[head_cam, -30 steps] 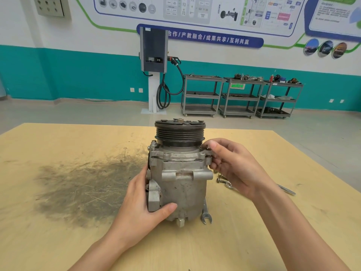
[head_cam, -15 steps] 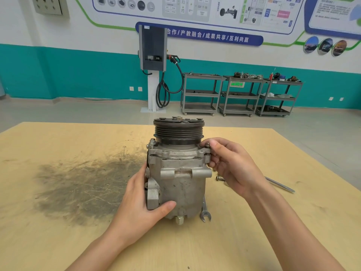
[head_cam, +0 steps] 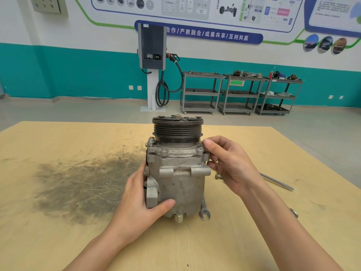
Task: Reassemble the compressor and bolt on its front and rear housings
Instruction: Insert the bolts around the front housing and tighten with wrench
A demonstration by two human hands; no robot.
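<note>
Compressor stands upright between left hand and right hand.

Teal-banded wall, grey floor, three metal carts

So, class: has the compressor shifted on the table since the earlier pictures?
No. The compressor stands equally close beside the wrench.

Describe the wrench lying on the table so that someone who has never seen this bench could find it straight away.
Start at the grey compressor standing upright mid-table. At its base, on the right side, an open-end wrench pokes out towards the viewer, its forked jaw facing the near edge. Unlike the long thin rod farther right, it is short and flat.
</note>
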